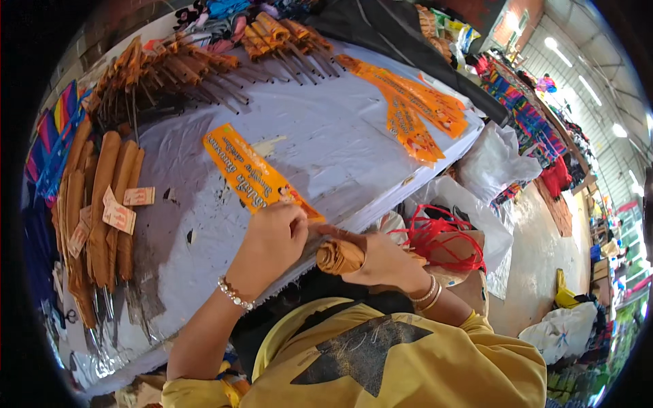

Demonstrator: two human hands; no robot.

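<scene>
In front of me, my right hand point(388, 264) is wrapped round a brown cloth roll point(338, 257), which looks like a folded umbrella with its coiled end facing me. A brown fabric strap point(321, 232) runs from the roll to my left hand point(275, 234), whose fingers are closed on its end; the fingertips are partly hidden. Under and beyond my left hand, a flat orange printed sleeve point(246, 168) lies slantwise on the table. More orange sleeves point(411, 112) are fanned out near the table's far right corner.
The table point(326, 115) has a pale plastic cover. Rolled brown umbrellas point(112, 204) with paper tags lie at left. More bundles point(170, 75) with metal rods sit at the far side. Right of the table are plastic bags point(493, 163) and red straps point(449, 238).
</scene>
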